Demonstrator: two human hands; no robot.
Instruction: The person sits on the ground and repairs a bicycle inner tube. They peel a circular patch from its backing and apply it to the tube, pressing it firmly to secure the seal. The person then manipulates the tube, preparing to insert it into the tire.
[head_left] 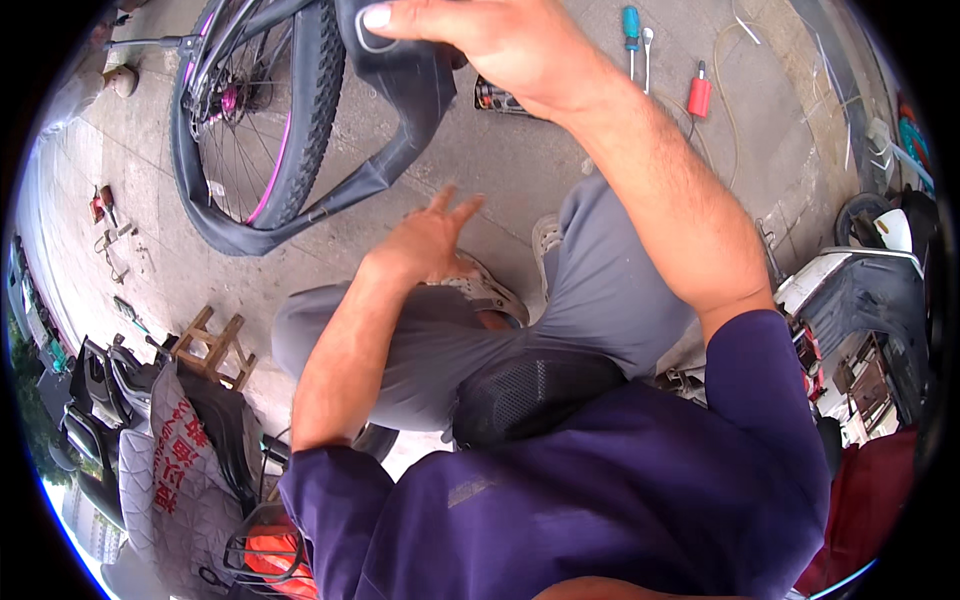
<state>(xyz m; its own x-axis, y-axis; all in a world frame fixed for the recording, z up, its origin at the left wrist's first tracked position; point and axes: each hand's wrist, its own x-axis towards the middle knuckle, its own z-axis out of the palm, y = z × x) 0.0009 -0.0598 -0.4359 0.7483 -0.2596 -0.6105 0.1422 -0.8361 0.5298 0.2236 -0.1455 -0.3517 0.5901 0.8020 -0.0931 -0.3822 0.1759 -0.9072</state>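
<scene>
At top centre, gripping the black inner tube in the right hand, with left hand open-fingered below; best kept untwisted.

Black tube seemingly bars the wheel's right side.

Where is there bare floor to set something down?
Bare concrete shows between the pink-rimmed bicycle wheel and the brown wooden stool; a smaller patch lies between the hanging black rubber tube and the dark patterned container. Crowded: lower left, around the grey quilted cover, and the right edge, around the white-edged dark panel.
</scene>
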